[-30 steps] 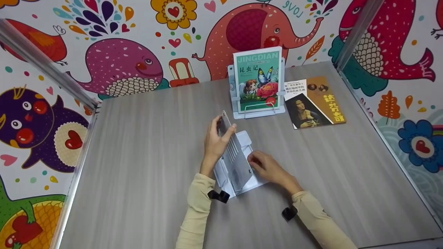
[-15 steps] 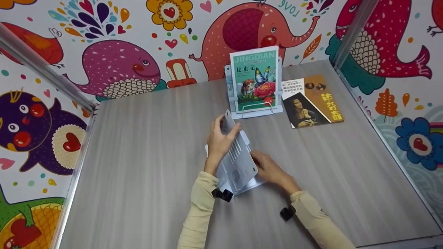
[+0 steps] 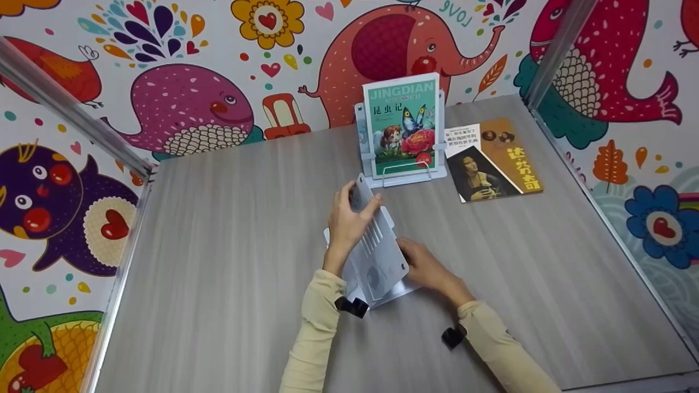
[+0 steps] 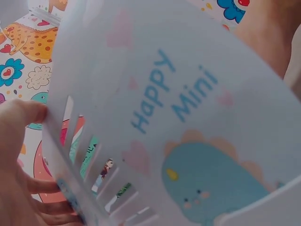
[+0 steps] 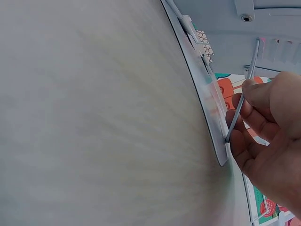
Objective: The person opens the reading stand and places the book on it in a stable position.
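A pale folding book stand [image 3: 385, 270] stands partly unfolded on the table, its slotted panel raised at a slant. My left hand [image 3: 347, 224] grips that panel's upper edge, thumb on one side and fingers on the other. "Happy Mini" and a blue dinosaur are printed on the panel [image 4: 155, 80] in the left wrist view. On the panel's right side is my right hand [image 3: 428, 265], its fingertips hidden behind it in the head view. The right wrist view shows that hand pinching a thin metal rod [image 5: 253, 61] between the stand's base plate [image 5: 211, 122] and its raised panel.
Behind the hands, a second book stand [image 3: 367, 180] holds an upright green book [image 3: 401, 125]. To its right, a brown and white book [image 3: 491, 164] lies flat on the grey table [image 3: 229, 245]. Walls with printed animals [image 3: 191, 109] enclose the back and sides.
My left hand has shifted slightly right with the panel, which shows more of its slotted face. My right hand's fingertips have slipped out of sight behind the panel. The camera has moved slightly.
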Available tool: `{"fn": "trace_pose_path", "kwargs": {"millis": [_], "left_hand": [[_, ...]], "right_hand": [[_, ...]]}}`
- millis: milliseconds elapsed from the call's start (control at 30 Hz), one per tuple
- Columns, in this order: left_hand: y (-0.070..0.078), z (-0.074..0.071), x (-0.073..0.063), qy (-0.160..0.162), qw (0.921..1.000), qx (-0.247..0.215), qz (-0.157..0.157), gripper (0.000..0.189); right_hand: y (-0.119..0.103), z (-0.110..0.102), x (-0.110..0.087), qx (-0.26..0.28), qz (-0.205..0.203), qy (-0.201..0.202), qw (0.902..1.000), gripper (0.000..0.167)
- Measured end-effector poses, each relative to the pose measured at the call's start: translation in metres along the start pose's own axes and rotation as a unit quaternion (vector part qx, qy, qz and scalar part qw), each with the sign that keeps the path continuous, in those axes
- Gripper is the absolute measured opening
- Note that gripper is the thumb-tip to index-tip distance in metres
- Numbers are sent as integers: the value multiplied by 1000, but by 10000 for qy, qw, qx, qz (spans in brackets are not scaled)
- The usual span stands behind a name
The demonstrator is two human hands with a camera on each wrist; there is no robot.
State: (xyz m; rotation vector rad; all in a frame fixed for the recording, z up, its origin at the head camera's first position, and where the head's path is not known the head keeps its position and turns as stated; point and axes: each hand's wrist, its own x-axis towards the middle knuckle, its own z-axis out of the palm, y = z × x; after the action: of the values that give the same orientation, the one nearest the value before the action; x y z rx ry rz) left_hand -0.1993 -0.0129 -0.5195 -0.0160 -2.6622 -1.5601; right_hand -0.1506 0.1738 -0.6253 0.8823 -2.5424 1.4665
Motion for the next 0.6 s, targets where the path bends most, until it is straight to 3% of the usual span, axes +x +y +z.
{"fn": "trace_pose_path", "kwargs": {"millis": [433,600], "left_hand": [[-1,-5,1,-201,9997,-107,-133,78],[-9,-8,2,-217,9988,-432,73,65]], "right_hand": [[-4,-4,2,268,159,51,9995,24],[-12,-5,1,369,94,178,9991,24]]}}
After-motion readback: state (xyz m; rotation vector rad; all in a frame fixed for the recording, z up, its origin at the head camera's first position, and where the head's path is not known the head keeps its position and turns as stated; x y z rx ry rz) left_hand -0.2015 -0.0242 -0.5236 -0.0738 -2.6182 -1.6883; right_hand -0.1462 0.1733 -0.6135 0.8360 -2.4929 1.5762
